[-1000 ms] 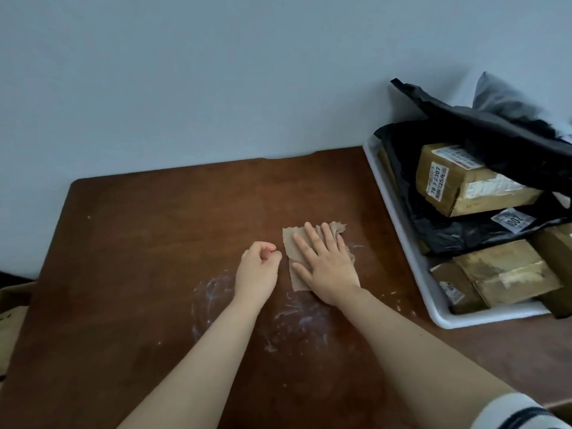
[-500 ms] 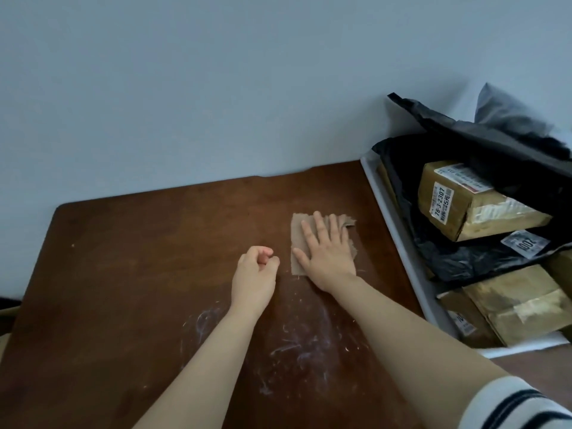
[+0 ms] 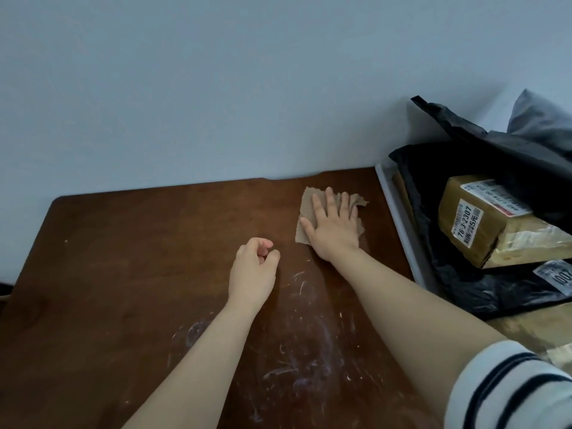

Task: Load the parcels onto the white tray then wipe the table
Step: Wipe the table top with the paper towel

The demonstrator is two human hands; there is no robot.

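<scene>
My right hand (image 3: 332, 226) lies flat, fingers spread, pressing a torn brown paper wipe (image 3: 306, 205) onto the brown table (image 3: 130, 249) near its far edge. My left hand (image 3: 255, 269) rests on the table just left of it, curled into a loose fist with nothing in it. White smears mark the wood (image 3: 297, 345) nearer to me. At the right, the white tray (image 3: 399, 218) holds a taped brown box parcel (image 3: 483, 224) and black plastic mailer bags (image 3: 483, 289).
A pale wall runs right behind the table's far edge. The tray's long rim lies close to the right of my wiping hand. More brown parcels (image 3: 535, 329) sit at the tray's near end, partly behind my striped sleeve (image 3: 507, 385).
My right hand has slid the paper wipe away from me and to the right, from the smeared middle towards the far edge. My left fist has stayed almost where it was.
</scene>
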